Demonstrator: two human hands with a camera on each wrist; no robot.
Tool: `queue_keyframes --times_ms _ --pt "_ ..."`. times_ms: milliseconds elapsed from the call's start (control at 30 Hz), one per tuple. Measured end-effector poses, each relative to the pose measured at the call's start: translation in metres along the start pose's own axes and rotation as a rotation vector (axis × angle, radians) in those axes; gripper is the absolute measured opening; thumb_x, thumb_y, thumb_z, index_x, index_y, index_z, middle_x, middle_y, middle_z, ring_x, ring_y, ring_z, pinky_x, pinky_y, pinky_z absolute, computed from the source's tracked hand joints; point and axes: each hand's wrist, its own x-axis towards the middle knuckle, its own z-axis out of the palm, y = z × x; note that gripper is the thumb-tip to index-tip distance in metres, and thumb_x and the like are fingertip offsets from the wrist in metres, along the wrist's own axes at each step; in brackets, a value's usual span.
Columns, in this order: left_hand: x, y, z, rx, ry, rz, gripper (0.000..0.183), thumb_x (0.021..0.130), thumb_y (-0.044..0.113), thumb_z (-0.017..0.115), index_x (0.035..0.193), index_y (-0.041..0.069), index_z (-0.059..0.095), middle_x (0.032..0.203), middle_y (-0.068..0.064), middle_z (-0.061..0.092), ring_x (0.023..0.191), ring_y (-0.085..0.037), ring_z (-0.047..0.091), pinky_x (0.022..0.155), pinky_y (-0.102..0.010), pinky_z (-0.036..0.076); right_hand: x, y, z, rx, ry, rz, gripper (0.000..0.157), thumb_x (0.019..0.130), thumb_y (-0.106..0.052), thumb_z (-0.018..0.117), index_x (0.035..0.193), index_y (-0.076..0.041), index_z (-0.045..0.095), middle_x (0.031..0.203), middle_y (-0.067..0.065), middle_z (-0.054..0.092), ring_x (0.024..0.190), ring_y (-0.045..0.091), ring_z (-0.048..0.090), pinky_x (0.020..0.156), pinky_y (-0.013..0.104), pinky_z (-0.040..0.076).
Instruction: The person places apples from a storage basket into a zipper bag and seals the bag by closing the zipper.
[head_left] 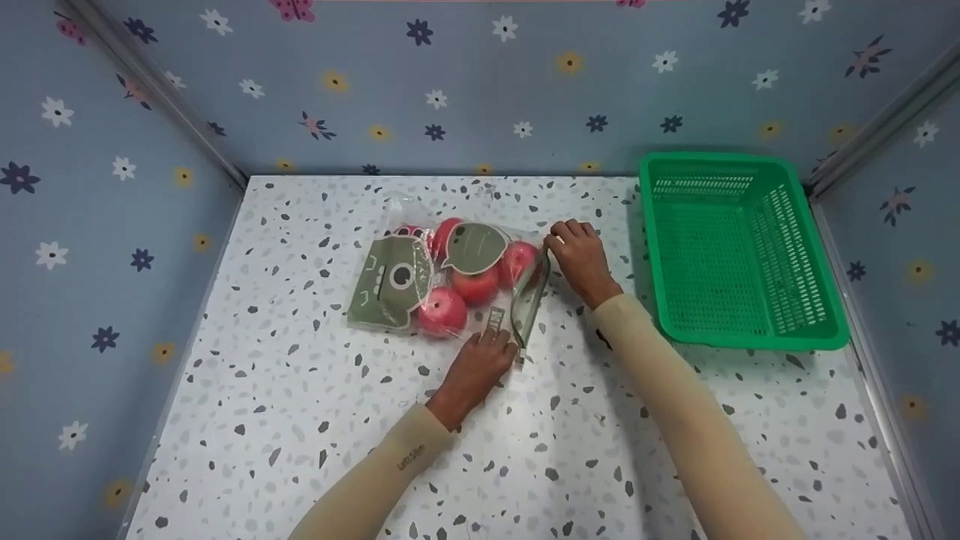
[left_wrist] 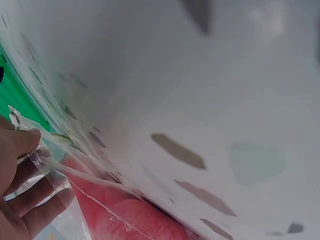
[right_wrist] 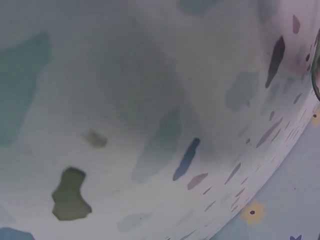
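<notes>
A clear plastic zip bag (head_left: 487, 309) with green cartoon prints lies flat in the middle of the table, with several red apples (head_left: 442, 311) inside. Its open end faces right, where the dark green zip strip (head_left: 532, 311) bows apart. My left hand (head_left: 484, 364) pinches the near corner of that end; in the left wrist view the thumb and fingers of the left hand (left_wrist: 22, 185) hold the clear film beside the apples (left_wrist: 137, 220). At the far corner, my right hand (head_left: 581, 259) grips the bag's edge with bent fingers. The right wrist view shows mostly tabletop, without the hand.
A green plastic basket (head_left: 716, 262) with slotted sides stands on the right of the speckled white table (head_left: 300, 390), close to the right forearm. Flower-patterned panels (head_left: 480, 90) enclose the table at the back and both sides.
</notes>
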Motion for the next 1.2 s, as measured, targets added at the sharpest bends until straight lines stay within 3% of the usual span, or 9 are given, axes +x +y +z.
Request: queue_keyframes --times_ms 133,300,600,933,1200 --pt "-0.005 -0.004 -0.005 -0.082 0.029 -0.028 0.019 0.085 -0.004 0.078 0.097 0.007 0.070 0.098 -0.008 0.065 0.088 -0.023 0.066 0.077 -0.033 0.062 -0.001 0.001 -0.003 -0.020 0.031 -0.007 0.012 0.100 0.004 0.067 0.093 -0.004 0.073 0.100 0.011 0.065 0.097 0.030 0.064 0.090 0.046 0.057" --pt "-0.010 -0.010 -0.013 -0.174 0.085 -0.097 0.021 0.086 -0.007 0.079 0.101 0.005 0.070 0.097 -0.010 0.065 0.087 -0.023 0.068 0.072 -0.032 0.063 -0.001 0.000 -0.012 -0.027 0.004 0.013 0.009 0.100 -0.001 0.068 0.094 -0.004 0.074 0.099 0.012 0.065 0.095 0.031 0.062 0.090 0.046 0.056" --pt "-0.013 -0.022 -0.032 -0.340 0.209 -0.250 0.020 0.088 -0.007 0.080 0.101 0.005 0.070 0.098 -0.011 0.068 0.089 -0.026 0.071 0.082 -0.034 0.064 0.002 -0.008 -0.035 -0.001 0.042 0.053 0.017 0.099 0.002 0.070 0.084 -0.006 0.073 0.094 0.011 0.065 0.090 0.031 0.062 0.087 0.047 0.056" --pt "-0.010 -0.037 -0.055 -0.523 0.312 -0.446 0.015 0.092 0.002 0.080 0.106 0.004 0.075 0.101 -0.009 0.069 0.098 -0.024 0.073 0.094 -0.037 0.061 0.007 -0.018 -0.074 0.057 -0.025 0.159 0.007 0.094 -0.002 0.078 0.087 -0.005 0.079 0.098 0.012 0.068 0.096 0.033 0.064 0.095 0.051 0.053" --pt "-0.004 -0.047 -0.074 -0.629 0.465 -0.508 0.015 0.094 0.000 0.077 0.109 0.002 0.075 0.105 -0.010 0.070 0.102 -0.023 0.074 0.098 -0.035 0.059 0.010 -0.015 -0.110 0.045 0.016 0.133 0.005 0.091 -0.002 0.081 0.088 -0.006 0.081 0.097 0.012 0.069 0.096 0.034 0.064 0.090 0.050 0.053"
